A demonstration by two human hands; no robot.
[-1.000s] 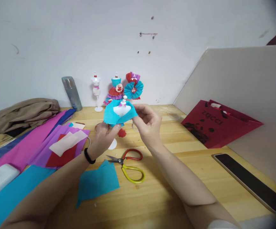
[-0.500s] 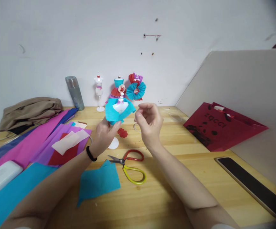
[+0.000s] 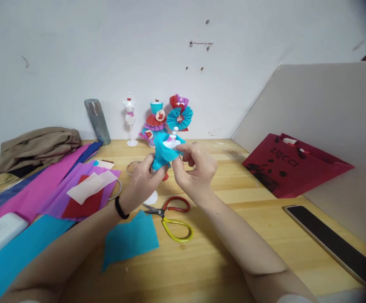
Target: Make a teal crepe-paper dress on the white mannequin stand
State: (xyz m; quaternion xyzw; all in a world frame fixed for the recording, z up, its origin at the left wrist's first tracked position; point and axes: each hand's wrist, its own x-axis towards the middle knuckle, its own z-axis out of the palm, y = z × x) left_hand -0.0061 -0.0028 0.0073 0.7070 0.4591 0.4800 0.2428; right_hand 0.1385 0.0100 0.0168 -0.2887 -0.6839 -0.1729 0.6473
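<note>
A small white mannequin (image 3: 172,142) is wrapped in blue crepe paper (image 3: 163,152), its shoulders and neck knob showing above the paper. My left hand (image 3: 143,179) is closed around the wrapped mannequin at the waist. With thumb and forefinger, my right hand (image 3: 197,168) pinches the right edge of the blue paper. The mannequin's lower body is hidden by my left hand; a white round base (image 3: 151,198) shows beneath. Red-and-yellow-handled scissors (image 3: 170,212) lie spread on the table, beside a cut piece of blue crepe paper (image 3: 132,240).
Three more mannequins stand along the wall, one bare (image 3: 130,118), two dressed in coloured paper (image 3: 156,120). Crepe sheets (image 3: 53,185), a brown cloth (image 3: 40,147) and a flask (image 3: 98,122) are at left. A red paper bag (image 3: 293,168) and a phone (image 3: 328,244) lie right.
My left hand has brought the mannequin right and tilted it toward my right hand. My right hand has come in from beside it and now pinches the paper's edge.
</note>
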